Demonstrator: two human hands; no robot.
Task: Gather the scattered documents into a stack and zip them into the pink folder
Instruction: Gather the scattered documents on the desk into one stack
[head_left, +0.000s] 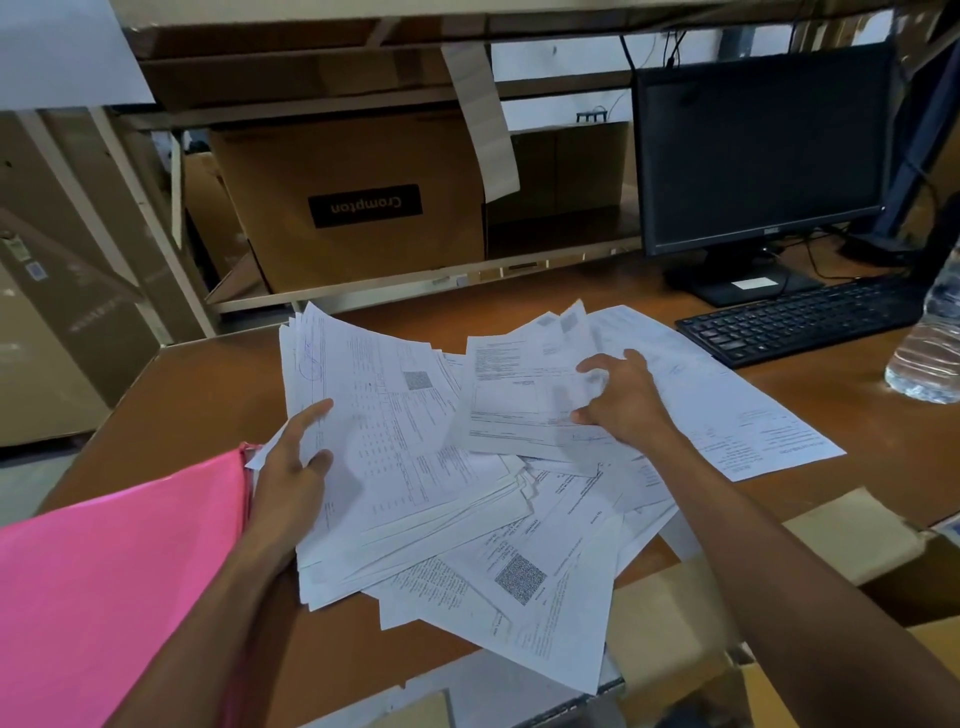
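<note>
Many white printed documents lie fanned across the brown desk (208, 374). A thick stack of documents (395, 447) sits at the left of the spread, and my left hand (291, 467) grips its left edge with the thumb on top. My right hand (623, 400) pinches a smaller bundle of sheets (524, 395) lying at the centre right. More loose sheets (535, 587) jut toward me under both. The pink folder (104, 571) lies at the lower left, beside my left forearm; whether it is zipped is not visible.
A black monitor (758, 150) and keyboard (800, 322) stand at the back right, with a clear water bottle (930, 338) at the right edge. A brown Crompton carton (358, 202) fills the shelf behind. Cardboard boxes (691, 623) sit at the lower right.
</note>
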